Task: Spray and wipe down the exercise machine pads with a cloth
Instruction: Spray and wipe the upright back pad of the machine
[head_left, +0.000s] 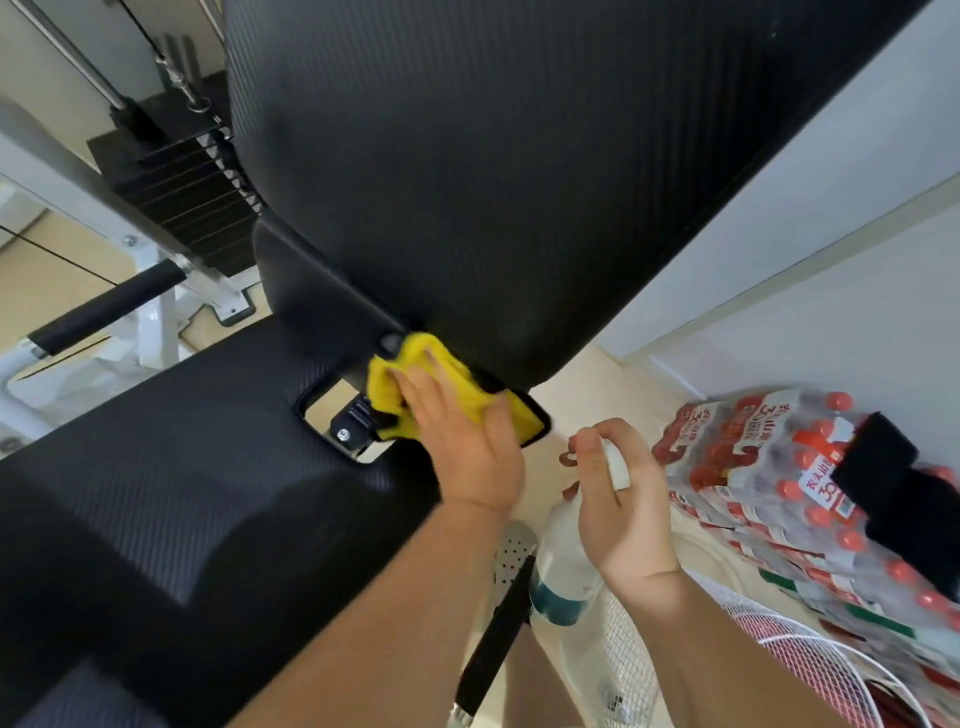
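Observation:
A large black textured back pad (467, 171) rises ahead, and the black seat pad (171, 483) lies below it to the left. My left hand (462, 441) presses a yellow cloth (415, 374) against the lower edge of the back pad, where it meets the black bracket between the two pads. My right hand (618, 499) grips a clear spray bottle (569, 566) with a white nozzle and bluish liquid, held to the right of the seat, off the pads.
A black weight stack (176, 192) with cable and white machine frame (150, 291) stand at the left. Shrink-wrapped packs of red-capped water bottles (769, 467) are piled at the right against a white wall. A white wire fan grille (810, 654) and a black handle (493, 639) lie below.

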